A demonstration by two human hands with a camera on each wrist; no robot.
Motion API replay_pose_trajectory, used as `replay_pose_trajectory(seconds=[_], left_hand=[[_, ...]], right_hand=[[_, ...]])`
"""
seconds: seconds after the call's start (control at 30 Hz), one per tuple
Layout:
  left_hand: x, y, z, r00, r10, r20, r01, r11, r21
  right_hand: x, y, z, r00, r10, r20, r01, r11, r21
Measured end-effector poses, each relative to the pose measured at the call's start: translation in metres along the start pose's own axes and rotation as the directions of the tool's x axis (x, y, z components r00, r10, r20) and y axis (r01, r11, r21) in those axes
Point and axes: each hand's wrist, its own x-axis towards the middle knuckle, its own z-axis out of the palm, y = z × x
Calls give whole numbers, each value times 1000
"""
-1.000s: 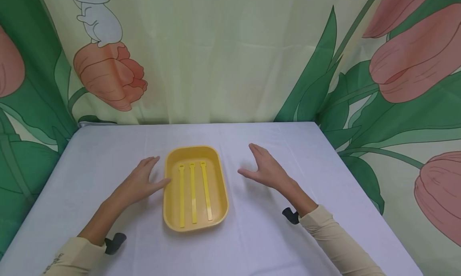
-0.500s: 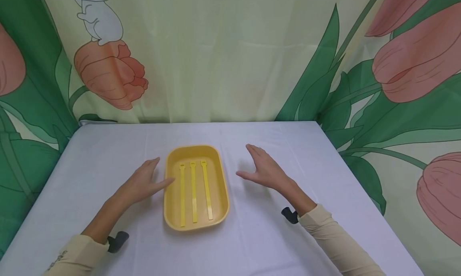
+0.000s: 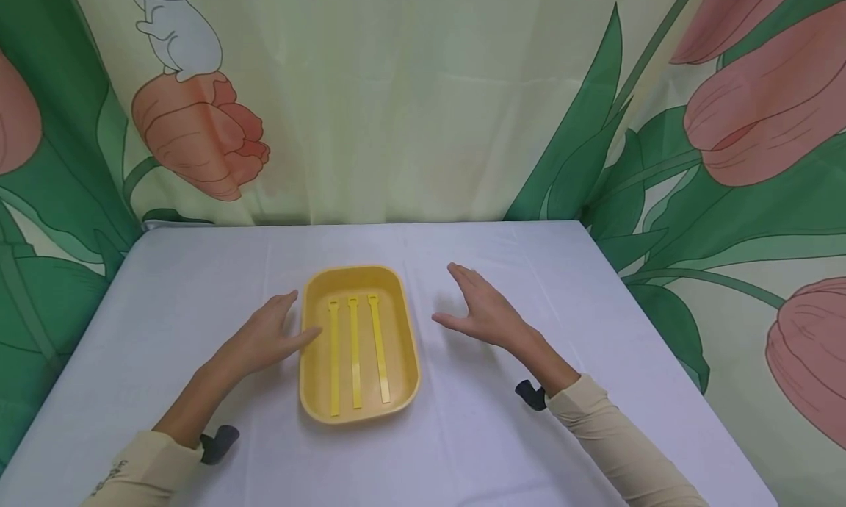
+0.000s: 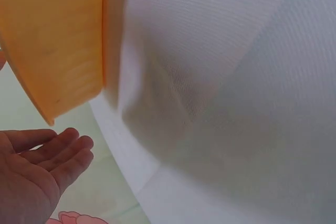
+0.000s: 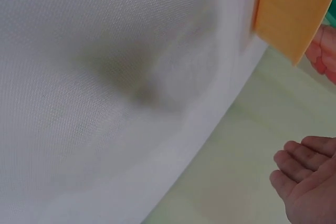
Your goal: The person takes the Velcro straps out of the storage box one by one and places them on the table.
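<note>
A yellow oval tray (image 3: 311,389) lies in the middle of a white-covered table (image 3: 463,448). Inside it three yellow strips (image 3: 355,353) lie side by side, running lengthwise. My left hand (image 3: 264,334) hovers open beside the tray's left rim, thumb near the rim. My right hand (image 3: 479,308) is open a short way to the right of the tray, palm facing it, holding nothing. The left wrist view shows the tray's outer wall (image 4: 52,40) and my open left fingers (image 4: 52,153). The right wrist view shows the tray's edge (image 5: 294,9) and my right fingertips (image 5: 304,169).
A curtain printed with tulips and green leaves (image 3: 423,95) hangs behind and around the table. The table's far edge (image 3: 363,226) meets the curtain. Cream sleeves (image 3: 615,441) cover both forearms.
Both hands have drifted slightly inward toward the tray; the left thumb now sits closer to the rim. The tray and strips have not moved.
</note>
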Motion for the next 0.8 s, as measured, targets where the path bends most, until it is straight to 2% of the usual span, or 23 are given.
replay_pose_trajectory(seconds=[0.17,0.37,0.7,0.8], left_hand=[[-1,0,0,999,37,-7,-37,999,-3],[0,-1,3,999,49,-1,-49,998,-31],[0,-3,8,999,41,-4,-41,998,-52],[0,-2,8,999,34,-5,-34,998,-52]], right_hand=[[-1,0,1,1000,-24,3,24,1000,20],[-2,-1,2,999,-44,11,43,998,34],[-3,-5,7,999,-29,46,26,998,63],[-3,-7,8,998,-45,44,43,997,61]])
